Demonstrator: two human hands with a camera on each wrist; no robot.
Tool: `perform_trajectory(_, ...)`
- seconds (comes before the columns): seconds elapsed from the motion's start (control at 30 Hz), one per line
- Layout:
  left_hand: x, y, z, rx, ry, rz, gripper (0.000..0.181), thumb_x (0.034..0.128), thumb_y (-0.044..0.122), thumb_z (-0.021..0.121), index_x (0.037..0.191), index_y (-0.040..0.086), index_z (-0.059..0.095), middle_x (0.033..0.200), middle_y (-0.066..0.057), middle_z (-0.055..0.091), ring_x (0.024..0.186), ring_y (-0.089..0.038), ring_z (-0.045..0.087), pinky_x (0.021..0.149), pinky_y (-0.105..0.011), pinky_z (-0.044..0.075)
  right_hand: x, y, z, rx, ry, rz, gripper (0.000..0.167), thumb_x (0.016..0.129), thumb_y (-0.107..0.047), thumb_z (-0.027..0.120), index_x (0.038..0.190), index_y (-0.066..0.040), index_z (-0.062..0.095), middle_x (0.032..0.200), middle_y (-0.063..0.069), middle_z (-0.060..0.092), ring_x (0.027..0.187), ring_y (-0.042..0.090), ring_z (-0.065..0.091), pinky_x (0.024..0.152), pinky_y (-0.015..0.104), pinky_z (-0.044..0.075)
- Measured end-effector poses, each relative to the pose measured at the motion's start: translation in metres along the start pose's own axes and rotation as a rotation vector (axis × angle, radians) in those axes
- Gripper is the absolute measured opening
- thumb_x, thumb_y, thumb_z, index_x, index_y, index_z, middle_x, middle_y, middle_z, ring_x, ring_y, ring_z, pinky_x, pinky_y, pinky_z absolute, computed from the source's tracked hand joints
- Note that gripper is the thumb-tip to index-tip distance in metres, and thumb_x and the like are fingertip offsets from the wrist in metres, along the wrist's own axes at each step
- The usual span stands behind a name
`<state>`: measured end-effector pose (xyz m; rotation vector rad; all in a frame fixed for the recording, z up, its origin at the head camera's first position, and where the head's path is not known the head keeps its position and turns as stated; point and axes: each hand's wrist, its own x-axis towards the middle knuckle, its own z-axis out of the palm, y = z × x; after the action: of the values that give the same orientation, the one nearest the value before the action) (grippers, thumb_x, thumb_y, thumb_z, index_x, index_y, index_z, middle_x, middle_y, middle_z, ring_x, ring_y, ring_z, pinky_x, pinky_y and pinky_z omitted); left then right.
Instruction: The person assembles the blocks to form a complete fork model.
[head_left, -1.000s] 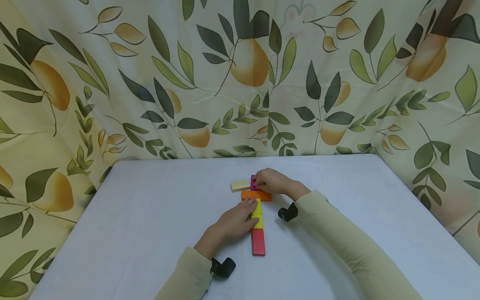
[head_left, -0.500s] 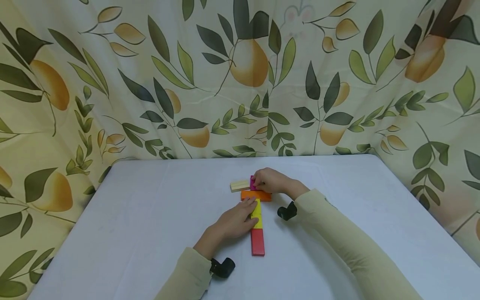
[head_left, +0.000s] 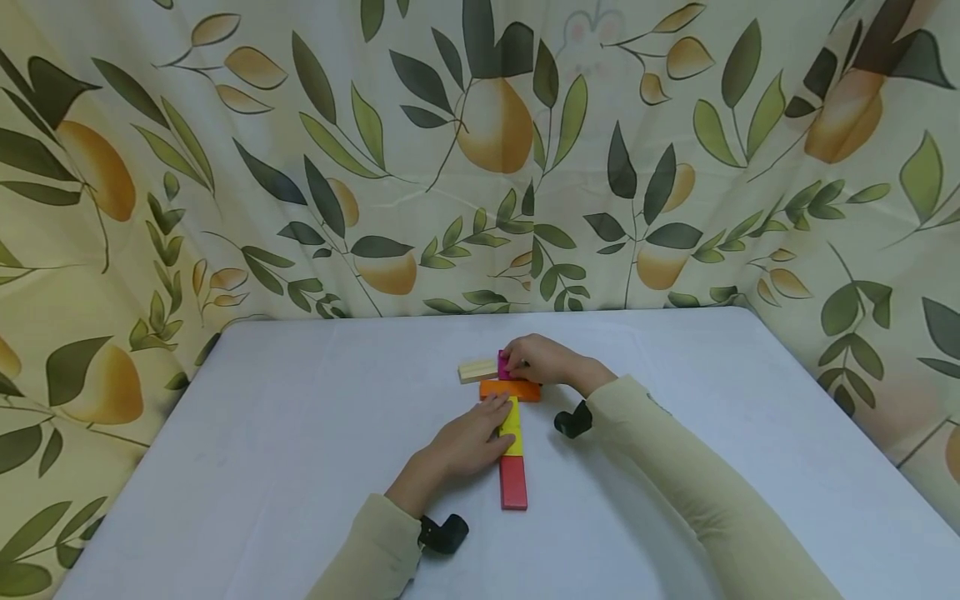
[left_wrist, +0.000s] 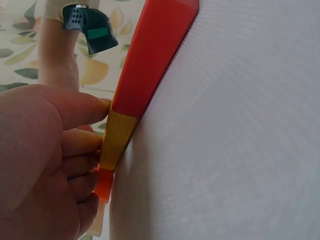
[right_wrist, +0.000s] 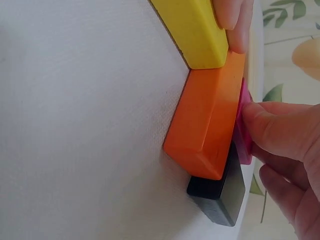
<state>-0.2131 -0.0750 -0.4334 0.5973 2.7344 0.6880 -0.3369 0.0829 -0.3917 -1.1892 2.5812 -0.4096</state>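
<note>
In the head view, flat blocks lie joined on the table: a red block [head_left: 513, 483] nearest, a yellow block [head_left: 511, 429] beyond it, then an orange block [head_left: 510, 390] set crosswise. My left hand [head_left: 467, 437] rests on the yellow block, its fingers extended to the orange block's edge. Past the orange block, my right hand [head_left: 546, 360] pinches a magenta block [head_left: 502, 365] between thumb and fingers. Left of that lies a pale wooden block [head_left: 477, 372]. The right wrist view shows a dark block [right_wrist: 220, 190] behind the orange one; my right hand mostly hides it in the head view.
A white cloth covers the table [head_left: 300, 433]. Behind and beside it hangs a curtain [head_left: 420, 167] printed with fruit and leaves. A black wrist camera [head_left: 444, 534] sits at the left wrist, another black camera [head_left: 573, 420] at the right.
</note>
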Motion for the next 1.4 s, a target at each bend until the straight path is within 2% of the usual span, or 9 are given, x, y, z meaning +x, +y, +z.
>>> perform_trajectory(0.27,0.000,0.000,-0.001,-0.024,-0.006,0.009,0.058,0.0937,0.036,0.050,0.143,0.011,0.033,0.149,0.000,0.025,0.136,-0.013,0.019,0.106,-0.036,0.025,0.001,0.001,0.001,-0.029,0.001,-0.004,0.015,0.085,-0.002,0.063,0.096,-0.004,0.073,0.113,0.012,0.062,0.107,0.028,0.055,0.091,0.037,0.045)
perform_trajectory(0.5,0.000,-0.001,0.000,-0.015,-0.003,0.006,0.058,0.0932,0.037,0.050,0.143,0.012,0.034,0.149,0.001,0.025,0.136,-0.013,0.020,0.105,-0.037,0.027,-0.001,-0.001,0.002,-0.007,0.005,0.007,0.015,0.085,-0.001,0.064,0.097,-0.003,0.073,0.112,0.013,0.062,0.105,0.028,0.056,0.090,0.037,0.046)
perform_trajectory(0.83,-0.001,0.001,-0.001,-0.004,-0.003,-0.002,0.058,0.0934,0.037,0.050,0.143,0.012,0.034,0.149,0.001,0.025,0.136,-0.012,0.020,0.106,-0.036,0.026,-0.004,-0.004,0.008,0.002,0.070,0.039,0.018,0.084,-0.001,0.064,0.101,-0.003,0.071,0.112,0.013,0.062,0.106,0.028,0.056,0.092,0.037,0.044)
perform_trajectory(1.2,-0.002,0.000,-0.002,-0.018,-0.007,-0.016,0.060,0.0923,0.036,0.052,0.144,0.012,0.032,0.149,-0.001,0.026,0.136,-0.014,0.019,0.105,-0.039,0.028,-0.004,-0.001,0.016,0.068,0.130,0.073,0.020,0.085,-0.005,0.065,0.104,-0.004,0.070,0.118,0.012,0.060,0.113,0.030,0.053,0.096,0.040,0.040)
perform_trajectory(1.4,-0.001,0.000,-0.001,-0.017,-0.001,0.004,0.059,0.0929,0.036,0.051,0.143,0.011,0.034,0.149,-0.001,0.026,0.136,-0.014,0.020,0.105,-0.037,0.027,-0.005,-0.002,0.016,0.055,0.138,0.078,0.020,0.085,-0.004,0.065,0.103,-0.003,0.070,0.117,0.012,0.061,0.112,0.029,0.053,0.096,0.040,0.040)
